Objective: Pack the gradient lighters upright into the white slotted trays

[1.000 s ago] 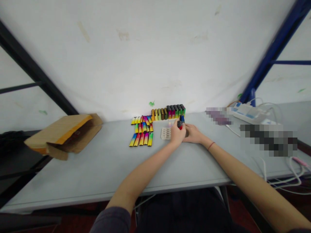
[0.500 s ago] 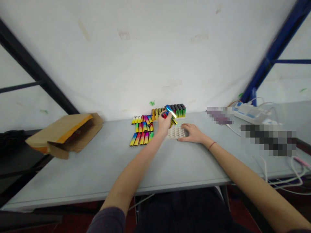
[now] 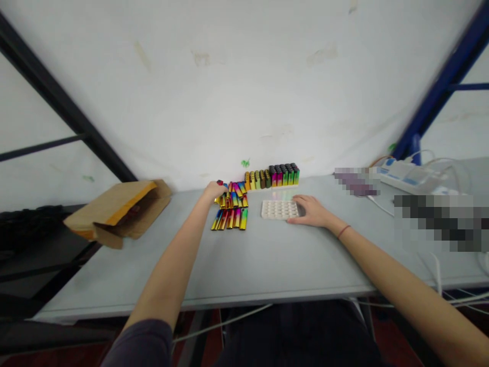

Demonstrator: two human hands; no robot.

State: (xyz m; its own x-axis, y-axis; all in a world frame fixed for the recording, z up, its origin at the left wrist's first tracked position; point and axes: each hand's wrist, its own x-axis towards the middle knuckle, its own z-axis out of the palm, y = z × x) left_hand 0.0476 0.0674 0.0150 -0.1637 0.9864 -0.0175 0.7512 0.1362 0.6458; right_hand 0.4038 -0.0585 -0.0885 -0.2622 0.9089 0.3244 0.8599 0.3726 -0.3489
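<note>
Okay, left hand [image 3: 214, 191] rests on the rows of rainbow lighters [image 3: 234, 196], grip unclear; right hand [image 3: 311, 212] lies open on the worktop [image 3: 244, 260], touching the white dimpled tray [image 3: 279, 209].

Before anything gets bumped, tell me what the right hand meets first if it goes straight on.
The white dimpled tray. The right hand's fingertips look to be right at its edge, though depth is hard to judge from this view.
</note>
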